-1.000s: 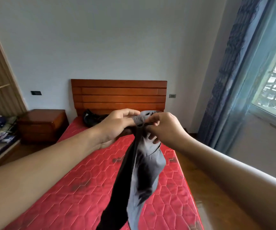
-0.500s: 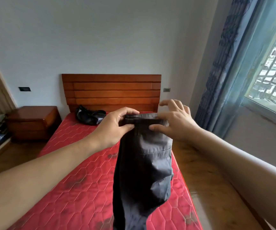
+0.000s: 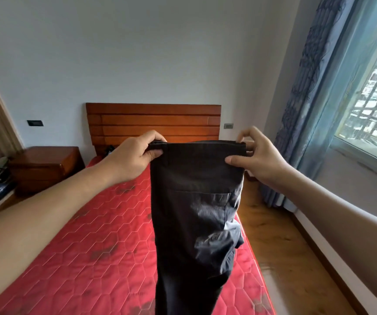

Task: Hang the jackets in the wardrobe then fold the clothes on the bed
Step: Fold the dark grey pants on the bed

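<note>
Your left hand [image 3: 135,155] and right hand [image 3: 259,156], together a second ago, now pinch opposite waistband ends of the dark trousers [image 3: 196,201] hanging above the bed [image 3: 87,246], so folding looks underway.

You're holding a pair of dark grey trousers [image 3: 196,201] up by the waistband, stretched flat and level between your hands. Your left hand [image 3: 133,158] grips its left end, and your right hand [image 3: 257,155] pinches the right end between thumb and fingertips. A back pocket faces you on the right side. The legs hang straight down together over the red quilted bed [image 3: 92,246], near its right edge. A small dark bundle [image 3: 110,149] lies at the head end, mostly hidden behind your left hand.
</note>
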The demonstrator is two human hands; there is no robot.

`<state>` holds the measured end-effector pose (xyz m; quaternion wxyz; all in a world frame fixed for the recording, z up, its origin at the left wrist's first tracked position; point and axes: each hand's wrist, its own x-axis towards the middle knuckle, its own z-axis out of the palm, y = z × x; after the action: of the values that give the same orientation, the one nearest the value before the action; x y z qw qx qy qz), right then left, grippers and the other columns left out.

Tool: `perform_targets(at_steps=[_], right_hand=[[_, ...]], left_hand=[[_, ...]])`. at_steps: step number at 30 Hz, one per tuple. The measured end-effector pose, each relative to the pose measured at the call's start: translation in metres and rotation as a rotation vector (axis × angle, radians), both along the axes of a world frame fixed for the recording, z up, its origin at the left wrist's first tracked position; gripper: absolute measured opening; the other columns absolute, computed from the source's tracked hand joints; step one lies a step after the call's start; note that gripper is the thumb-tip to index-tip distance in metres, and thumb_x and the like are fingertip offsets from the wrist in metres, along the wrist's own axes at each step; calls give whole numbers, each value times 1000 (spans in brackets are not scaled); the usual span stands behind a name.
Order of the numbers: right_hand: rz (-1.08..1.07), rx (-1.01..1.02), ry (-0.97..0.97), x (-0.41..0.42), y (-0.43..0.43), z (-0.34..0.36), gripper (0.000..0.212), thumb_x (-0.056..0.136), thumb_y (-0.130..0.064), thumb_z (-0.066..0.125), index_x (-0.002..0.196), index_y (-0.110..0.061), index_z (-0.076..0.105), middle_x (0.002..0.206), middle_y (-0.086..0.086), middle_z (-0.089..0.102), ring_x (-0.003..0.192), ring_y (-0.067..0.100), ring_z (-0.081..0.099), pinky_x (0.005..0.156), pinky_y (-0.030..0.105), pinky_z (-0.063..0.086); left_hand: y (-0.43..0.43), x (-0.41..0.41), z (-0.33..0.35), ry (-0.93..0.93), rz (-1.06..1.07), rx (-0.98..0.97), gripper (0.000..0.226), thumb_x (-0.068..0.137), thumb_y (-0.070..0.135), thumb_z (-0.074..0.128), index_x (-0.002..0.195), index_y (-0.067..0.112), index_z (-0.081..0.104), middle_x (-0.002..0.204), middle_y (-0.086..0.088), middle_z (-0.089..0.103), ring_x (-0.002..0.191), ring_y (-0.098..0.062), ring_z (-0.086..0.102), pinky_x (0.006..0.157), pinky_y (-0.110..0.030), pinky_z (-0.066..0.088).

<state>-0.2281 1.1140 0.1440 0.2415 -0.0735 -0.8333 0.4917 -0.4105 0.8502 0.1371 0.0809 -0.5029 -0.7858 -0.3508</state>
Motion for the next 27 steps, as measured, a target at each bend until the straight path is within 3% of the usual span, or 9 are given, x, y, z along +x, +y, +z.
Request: perform_targets(at_steps=[4, 8, 10, 12, 14, 18, 21, 24, 27], right_hand=[[-49, -17, 137, -3, -18, 16, 40, 81, -5, 83, 116, -9, 66, 104, 10, 74, 92, 26, 74, 81, 42, 64], [13, 14, 154, -6, -38, 25, 33, 82, -5, 83, 109, -4, 64, 101, 17, 72, 91, 36, 72, 79, 55, 62], [32, 37, 164, -8, -44, 26, 34, 82, -5, 83, 109, -5, 63, 101, 15, 72, 89, 34, 73, 78, 54, 62], [40, 41, 171, -9, -42, 25, 41, 80, -5, 84, 113, -8, 60, 101, 13, 73, 88, 32, 73, 78, 51, 63], [95, -45, 118, -7, -27, 15, 55, 77, -3, 86, 121, -10, 55, 107, 17, 73, 94, 36, 73, 82, 49, 63], [202, 138, -405, 7, 11, -60, 42, 76, -12, 89, 114, -12, 70, 107, 9, 77, 102, 28, 73, 91, 43, 59], [140, 392, -699, 25, 34, -127, 14, 81, -19, 80, 79, -30, 72, 75, -5, 73, 75, 15, 71, 70, 28, 54], [122, 351, -815, 39, 43, -174, 27, 83, -9, 64, 67, -30, 68, 65, -4, 73, 67, 17, 73, 54, 22, 52], [44, 85, -699, 42, 35, -181, 11, 82, -23, 76, 92, -25, 71, 84, 5, 76, 72, 18, 70, 62, 34, 58]], left_hand=[[-7, 1, 33, -40, 26, -9, 24, 94, 33, 69, 115, 30, 59, 110, 17, 65, 106, 5, 59, 97, -36, 53], [18, 24, 73, 154, 39, -260, 109, 61, 84, 69, 152, 46, 22, 146, 20, 48, 130, 3, 39, 109, -31, 35], [40, 34, 81, 137, 17, -436, 92, 68, 67, 80, 146, 43, 37, 131, 19, 60, 118, -2, 54, 99, -30, 45], [55, 33, 79, 36, -47, -482, 36, 81, 40, 82, 112, 36, 64, 103, 16, 72, 96, -7, 68, 79, -29, 52], [60, 31, 75, -4, -108, -463, 15, 87, 28, 79, 95, 34, 68, 91, 14, 74, 86, -4, 70, 77, -29, 54], [62, 28, 83, 61, -97, -406, 16, 89, 31, 77, 102, 32, 68, 96, 14, 72, 89, -4, 67, 77, -27, 52], [62, 24, 99, 102, -60, -393, 16, 89, 30, 77, 102, 31, 66, 93, 15, 69, 85, -3, 64, 70, -20, 46], [57, 22, 120, 173, -25, -352, 20, 89, 26, 77, 106, 27, 67, 93, 11, 68, 84, -6, 63, 69, -14, 44], [48, 19, 135, 170, -4, -335, 24, 89, 26, 77, 111, 24, 70, 97, 10, 72, 87, -9, 66, 77, -26, 51]])
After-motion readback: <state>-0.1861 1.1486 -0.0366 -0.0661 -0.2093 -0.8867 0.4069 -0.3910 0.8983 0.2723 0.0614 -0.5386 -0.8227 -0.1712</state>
